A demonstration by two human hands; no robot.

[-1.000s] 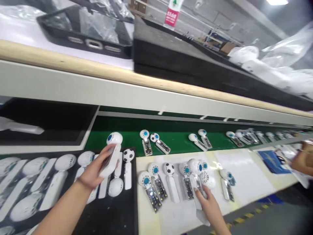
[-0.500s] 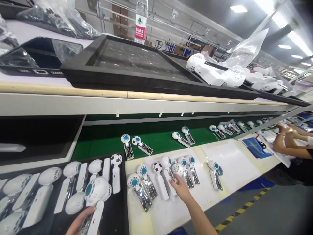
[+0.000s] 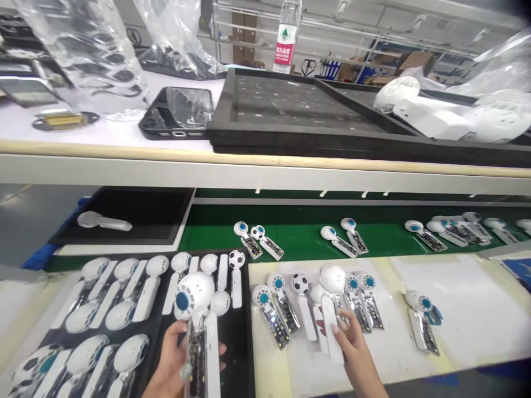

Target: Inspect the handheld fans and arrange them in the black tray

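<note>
My left hand [image 3: 168, 354] grips an opened white handheld fan [image 3: 194, 296] by its handle, with a blue hub facing left. Its circuit board shows, and a white handle cover [image 3: 212, 354] sits alongside. Closed around the handle of another white handheld fan [image 3: 332, 279] is my right hand [image 3: 353, 344], over the pale worktop. This second fan shows its rounded white back. Close to it lie a football-patterned fan [image 3: 300, 283] and several fans with exposed boards, such as one with a blue hub [image 3: 263, 298].
Rows of fans lie in a black tray [image 3: 232, 354] at left. More fans rest on the green conveyor belt [image 3: 298, 221]. Above it, a shelf edge [image 3: 249, 163] crosses the view, carrying a phone [image 3: 160, 113], black trays [image 3: 290, 141] and a water bottle [image 3: 286, 41].
The view has swung left. My right hand now holds a fan raised above the others on the worktop. The fan in my left hand is more upright and shows its circuit board.
</note>
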